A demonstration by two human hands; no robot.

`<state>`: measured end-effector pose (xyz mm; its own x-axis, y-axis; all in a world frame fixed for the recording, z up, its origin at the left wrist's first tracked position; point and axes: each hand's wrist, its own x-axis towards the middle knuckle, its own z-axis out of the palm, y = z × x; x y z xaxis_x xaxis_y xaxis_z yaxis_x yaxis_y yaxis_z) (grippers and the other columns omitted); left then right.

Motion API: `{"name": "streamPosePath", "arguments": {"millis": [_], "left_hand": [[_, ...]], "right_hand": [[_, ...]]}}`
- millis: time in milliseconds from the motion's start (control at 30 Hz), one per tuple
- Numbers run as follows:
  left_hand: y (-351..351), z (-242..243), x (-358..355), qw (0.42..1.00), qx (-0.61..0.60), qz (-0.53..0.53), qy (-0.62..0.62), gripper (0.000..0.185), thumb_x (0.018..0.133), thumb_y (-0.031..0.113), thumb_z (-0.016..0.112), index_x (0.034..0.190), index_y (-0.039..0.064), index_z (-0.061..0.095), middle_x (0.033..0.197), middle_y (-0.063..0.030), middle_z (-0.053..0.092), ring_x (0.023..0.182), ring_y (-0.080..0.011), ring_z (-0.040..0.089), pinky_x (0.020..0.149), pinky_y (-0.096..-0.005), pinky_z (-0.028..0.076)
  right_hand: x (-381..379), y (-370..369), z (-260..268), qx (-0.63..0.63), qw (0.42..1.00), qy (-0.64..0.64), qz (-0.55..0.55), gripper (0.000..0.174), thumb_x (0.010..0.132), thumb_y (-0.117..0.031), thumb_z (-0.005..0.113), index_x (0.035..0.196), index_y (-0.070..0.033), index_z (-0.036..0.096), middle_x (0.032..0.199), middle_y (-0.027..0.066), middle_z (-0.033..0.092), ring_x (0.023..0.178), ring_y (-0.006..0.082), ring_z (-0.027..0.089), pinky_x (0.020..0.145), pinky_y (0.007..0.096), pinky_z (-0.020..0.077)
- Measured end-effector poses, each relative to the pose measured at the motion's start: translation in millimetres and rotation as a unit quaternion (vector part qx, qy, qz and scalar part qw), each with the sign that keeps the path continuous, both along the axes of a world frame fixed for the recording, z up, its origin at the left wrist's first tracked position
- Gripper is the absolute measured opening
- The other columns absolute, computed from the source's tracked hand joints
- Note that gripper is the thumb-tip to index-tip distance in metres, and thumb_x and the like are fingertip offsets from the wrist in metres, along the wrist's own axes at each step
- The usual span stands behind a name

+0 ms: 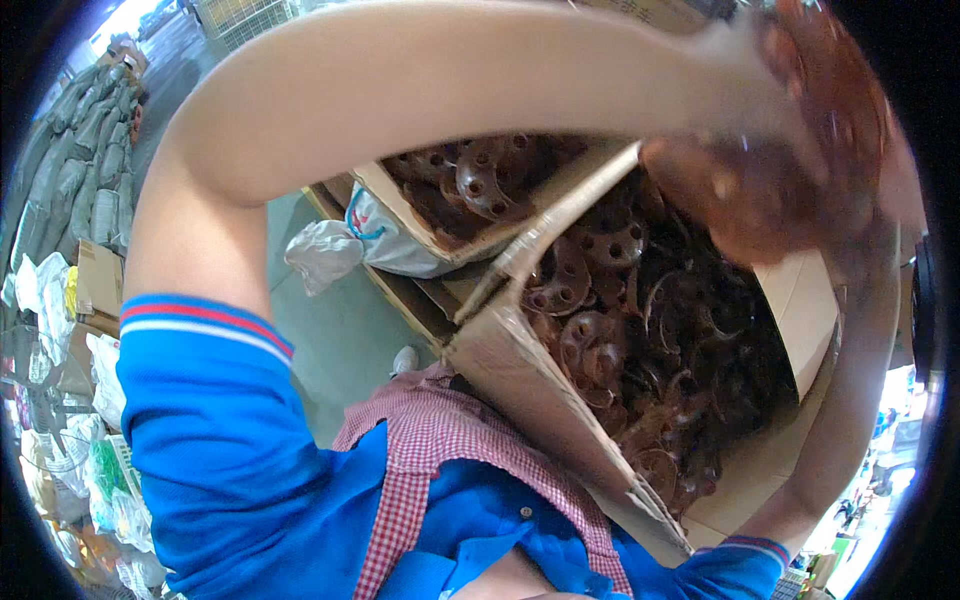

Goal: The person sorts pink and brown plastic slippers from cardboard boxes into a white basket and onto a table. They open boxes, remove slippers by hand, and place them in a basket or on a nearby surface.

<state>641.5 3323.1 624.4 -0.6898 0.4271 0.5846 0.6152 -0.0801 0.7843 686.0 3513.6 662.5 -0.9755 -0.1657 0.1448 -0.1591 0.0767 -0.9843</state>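
My left hand [772, 90] reaches across the top of the view to the upper right, blurred, with glossy brown plastic pieces [847, 105] against it. My right arm comes up the right side, and its hand [862, 217] is close to the left one, blurred and partly hidden by a brown shape. Both are above an open cardboard box [540, 375] full of curved brown plastic parts [592, 345], some with round holes. The finger positions of the right hand are not clear.
Beyond it, a second cardboard box [405, 210] holds similar brown parts [480, 180]. A tied white plastic bag [397, 240] leans beside it. Grey wrapped bundles [67, 172] are piled at far left, above white bags [105, 375] and a cardboard carton [99, 277]. A yellow crate [244, 19] stands behind.
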Motion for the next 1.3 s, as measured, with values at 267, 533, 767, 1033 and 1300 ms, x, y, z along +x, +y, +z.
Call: {"name": "streamPosePath", "arguments": {"millis": [267, 533, 767, 1033, 1300], "left_hand": [[-162, -66, -138, 0.932, -0.314, 0.181, -0.025, 0.048, 0.088, 0.042, 0.049, 0.108, 0.000, 0.060, 0.106, -0.0144, 0.063, 0.099, -0.0276, 0.060, 0.081, -0.0340, 0.051], [-176, -47, -142, 0.714, -0.625, 0.271, 0.164, 0.032, 0.078, 0.025, 0.061, 0.097, 0.000, 0.066, 0.092, -0.0191, 0.065, 0.084, -0.0316, 0.063, 0.081, -0.0368, 0.050], [-4, -52, -11, 0.897, -0.342, -0.211, 0.187, 0.044, 0.077, 0.036, 0.064, 0.101, -0.001, 0.063, 0.098, -0.0198, 0.064, 0.091, -0.0334, 0.062, 0.083, -0.0386, 0.049], [110, -184, 59, 0.515, -0.774, -0.363, -0.066, 0.115, 0.063, 0.050, 0.076, 0.140, -0.006, 0.011, 0.137, -0.0277, 0.032, 0.131, -0.0330, 0.031, 0.107, -0.0368, 0.028], [169, -243, 109, 0.587, -0.706, -0.298, -0.261, 0.124, 0.057, 0.052, 0.079, 0.145, 0.015, 0.001, 0.143, -0.0336, 0.009, 0.134, -0.0416, 0.018, 0.109, -0.0432, 0.022]], "right_hand": [[-167, -130, -36, 0.150, 0.980, -0.129, 0.033, 0.068, 0.084, -0.040, 0.059, 0.139, -0.011, 0.031, 0.131, 0.0147, 0.045, 0.116, 0.0287, 0.046, 0.093, 0.0441, 0.0395], [-100, -103, -62, 0.227, 0.963, 0.126, -0.067, 0.042, 0.087, -0.030, 0.058, 0.119, -0.004, 0.056, 0.114, 0.0069, 0.061, 0.107, 0.0185, 0.056, 0.091, 0.0299, 0.0413], [42, 91, -104, 0.452, 0.865, -0.105, -0.190, 0.049, 0.088, -0.034, 0.057, 0.122, 0.001, 0.053, 0.117, 0.0123, 0.059, 0.108, 0.0201, 0.054, 0.093, 0.0320, 0.0402], [230, 228, -198, 0.336, 0.690, -0.636, -0.089, 0.084, 0.071, -0.059, 0.066, 0.129, -0.002, 0.046, 0.123, 0.0239, 0.051, 0.105, 0.0384, 0.055, 0.085, 0.0461, 0.0473], [247, 215, -286, 0.204, 0.808, -0.550, -0.061, 0.099, 0.067, -0.045, 0.074, 0.142, -0.006, 0.022, 0.140, 0.0205, 0.033, 0.130, 0.0308, 0.031, 0.106, 0.0394, 0.0273]]}}
